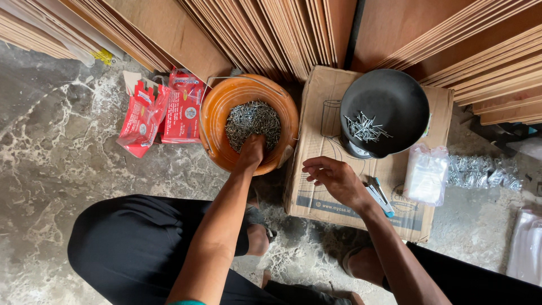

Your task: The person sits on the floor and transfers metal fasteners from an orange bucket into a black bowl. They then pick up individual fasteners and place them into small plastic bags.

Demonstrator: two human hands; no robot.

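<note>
Nearest the camera, the person squats on the mottled concrete floor [51, 169], knees in black cloth. The left hand [252, 151] reaches down into the orange bucket [220, 121], its fingers buried in the heap of small grey nails [253, 120]; whether that grip is closed on any cannot be told. The right hand [334, 178] hovers palm down over the cardboard box [322, 113], fingers loosely spread and holding nothing. Just beside its wrist a stapler [377, 195] lies on the box. Further up the box sits a black bowl [395, 96] with a few nails [364, 127] in it, a clear plastic bag [426, 175] at its right. Left of the bucket lie red packets [161, 110], and plywood sheets [271, 34] lean behind
</note>
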